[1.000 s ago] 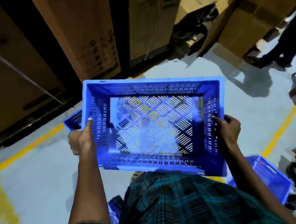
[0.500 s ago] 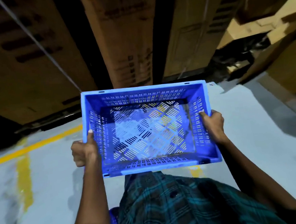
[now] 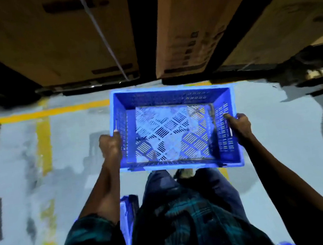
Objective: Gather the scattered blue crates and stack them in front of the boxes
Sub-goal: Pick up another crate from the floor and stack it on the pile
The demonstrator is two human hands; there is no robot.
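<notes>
Currently: blue crate (image 3: 174, 129) held level in both hands, open side up, just short of the boxes (image 3: 184, 26).

Long axis runs left-right across the person's front, short ends at the hands. Left hand (image 3: 110, 145) curled around the left end wall, thumb over the rim; right hand (image 3: 238, 126) wrapped on the right end wall, fingers hooked inside. Crate empty, slotted base visible, grey floor (image 3: 75, 143) and yellow floor line (image 3: 42, 114) showing below it. Far long wall faces the boxes, near one is at the person's thighs. Second blue crate (image 3: 129, 215) partly visible low down, beside the left leg; its pose is unclear.
</notes>
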